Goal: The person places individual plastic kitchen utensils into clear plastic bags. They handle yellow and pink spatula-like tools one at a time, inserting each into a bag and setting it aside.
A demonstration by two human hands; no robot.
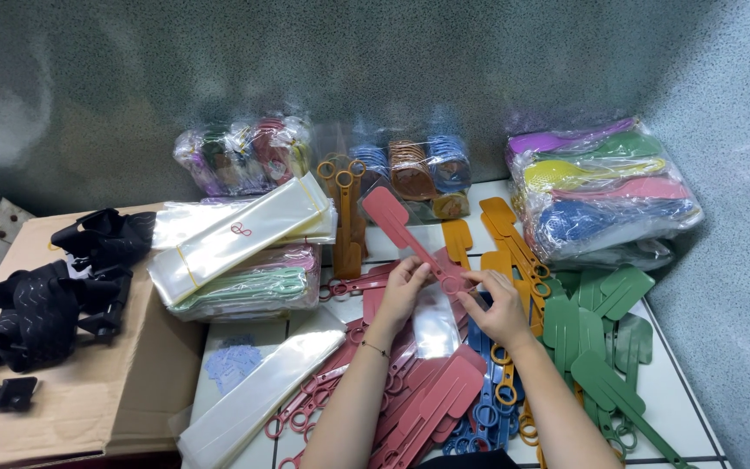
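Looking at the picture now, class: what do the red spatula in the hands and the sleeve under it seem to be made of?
Red spatula: probably moulded plastic, matt, even colour, thin flat blade. Sleeve: thin clear plastic film, glossy, see-through, with glare. Both hands, left hand and right hand, grip them.

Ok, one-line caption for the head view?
Both hands, left hand and right hand, hold a red spatula and clear bag above heaped coloured plastic utensils.

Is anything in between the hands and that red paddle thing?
No. The left hand and right hand both already grip the red spatula at its handle, with a clear plastic sleeve hanging just beneath it.
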